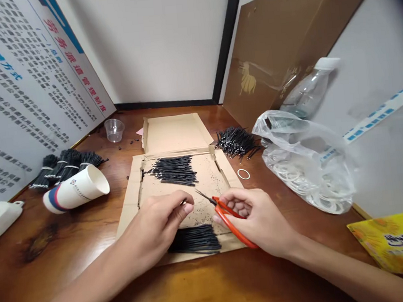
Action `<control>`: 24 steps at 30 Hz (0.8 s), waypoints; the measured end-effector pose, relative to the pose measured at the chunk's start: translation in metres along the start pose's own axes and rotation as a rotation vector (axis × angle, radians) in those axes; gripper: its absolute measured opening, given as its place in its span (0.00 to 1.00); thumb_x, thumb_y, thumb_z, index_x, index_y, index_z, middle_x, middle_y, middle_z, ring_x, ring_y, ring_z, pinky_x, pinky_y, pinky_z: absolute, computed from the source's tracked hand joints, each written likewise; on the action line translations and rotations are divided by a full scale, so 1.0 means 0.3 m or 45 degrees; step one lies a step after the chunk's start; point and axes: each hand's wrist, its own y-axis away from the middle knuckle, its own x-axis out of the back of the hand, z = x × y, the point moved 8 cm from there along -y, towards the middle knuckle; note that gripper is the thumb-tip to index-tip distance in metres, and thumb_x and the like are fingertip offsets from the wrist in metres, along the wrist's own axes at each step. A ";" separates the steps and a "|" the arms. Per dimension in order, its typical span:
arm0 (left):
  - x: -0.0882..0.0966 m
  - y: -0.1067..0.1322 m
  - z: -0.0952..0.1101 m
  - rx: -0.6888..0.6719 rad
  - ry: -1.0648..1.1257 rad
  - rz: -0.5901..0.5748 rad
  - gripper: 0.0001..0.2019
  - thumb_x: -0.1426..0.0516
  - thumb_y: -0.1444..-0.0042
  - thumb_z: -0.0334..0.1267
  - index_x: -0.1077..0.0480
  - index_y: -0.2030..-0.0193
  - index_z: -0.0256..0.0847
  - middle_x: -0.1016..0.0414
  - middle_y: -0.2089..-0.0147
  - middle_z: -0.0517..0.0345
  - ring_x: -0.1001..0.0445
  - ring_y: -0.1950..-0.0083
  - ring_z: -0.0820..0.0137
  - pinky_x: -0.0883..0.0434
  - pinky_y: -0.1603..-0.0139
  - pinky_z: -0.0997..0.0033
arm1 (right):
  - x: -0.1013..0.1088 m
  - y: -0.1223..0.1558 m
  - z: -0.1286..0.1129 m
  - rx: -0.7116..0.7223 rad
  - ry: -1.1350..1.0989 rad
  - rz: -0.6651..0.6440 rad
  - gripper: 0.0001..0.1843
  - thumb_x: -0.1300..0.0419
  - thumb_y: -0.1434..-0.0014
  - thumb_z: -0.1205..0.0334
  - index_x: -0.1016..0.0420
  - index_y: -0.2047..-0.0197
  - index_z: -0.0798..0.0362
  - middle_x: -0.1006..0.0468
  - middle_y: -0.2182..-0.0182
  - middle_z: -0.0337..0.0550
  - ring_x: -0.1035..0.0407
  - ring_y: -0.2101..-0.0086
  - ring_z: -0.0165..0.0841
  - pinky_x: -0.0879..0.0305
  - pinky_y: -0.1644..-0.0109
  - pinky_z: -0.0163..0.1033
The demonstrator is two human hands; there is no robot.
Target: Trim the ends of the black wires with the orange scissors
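Observation:
My right hand [261,216] is closed around the orange-red handles of small scissors [235,226]. Their thin blades point up and left, toward my left hand, with a gap between. The thumb and forefinger of my left hand [161,221] are pinched together over the cardboard, and the dark end of a short black wire shows between them; the rest of it is hidden. Below the left fingers lies a row of short black wires [196,240]. Farther up, another pile of black wires [175,171] rests on the opened flat cardboard box [206,162], among tiny dark clippings.
Right of the box lie a heap of black wires [236,142], a white ring [243,174], a plastic bag of white rings [306,169], a clear bottle [309,88] and a yellow packet [396,244]. Leftward are a paper cup [77,189], tied wire bundles [69,162] and a clear cup [114,130].

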 end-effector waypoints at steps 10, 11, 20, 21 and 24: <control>-0.012 0.011 -0.031 0.119 0.058 -0.061 0.10 0.55 0.33 0.35 0.33 0.56 0.42 0.36 0.75 0.64 0.37 0.74 0.75 0.39 0.71 0.76 | 0.010 0.031 -0.013 0.194 0.063 0.014 0.07 0.40 0.45 0.62 0.28 0.72 0.55 0.36 0.82 0.35 0.45 0.81 0.25 0.47 0.79 0.32; -0.016 0.011 -0.029 0.111 0.064 -0.073 0.09 0.55 0.33 0.34 0.33 0.56 0.42 0.35 0.75 0.64 0.37 0.73 0.75 0.39 0.71 0.76 | 0.014 0.038 -0.021 0.245 0.101 0.038 0.06 0.40 0.45 0.62 0.27 0.71 0.55 0.36 0.82 0.35 0.45 0.81 0.25 0.47 0.79 0.33; -0.020 0.021 0.010 0.027 0.099 -0.105 0.11 0.55 0.33 0.32 0.32 0.57 0.40 0.32 0.70 0.60 0.33 0.68 0.74 0.37 0.66 0.74 | 0.018 0.067 -0.061 0.499 0.229 0.104 0.05 0.40 0.44 0.65 0.25 0.67 0.58 0.34 0.82 0.35 0.46 0.81 0.24 0.46 0.78 0.32; -0.020 0.021 0.010 0.033 0.099 -0.107 0.10 0.55 0.33 0.32 0.32 0.57 0.40 0.32 0.70 0.60 0.34 0.68 0.74 0.37 0.65 0.75 | 0.020 0.070 -0.066 0.545 0.226 0.118 0.05 0.40 0.44 0.66 0.25 0.66 0.59 0.34 0.82 0.35 0.47 0.82 0.24 0.46 0.79 0.32; -0.023 0.020 0.009 0.040 0.100 -0.124 0.10 0.55 0.33 0.32 0.33 0.60 0.39 0.34 0.71 0.61 0.36 0.69 0.75 0.39 0.66 0.75 | 0.024 0.079 -0.077 0.656 0.230 0.155 0.05 0.40 0.44 0.68 0.25 0.64 0.60 0.34 0.82 0.35 0.48 0.82 0.23 0.47 0.79 0.31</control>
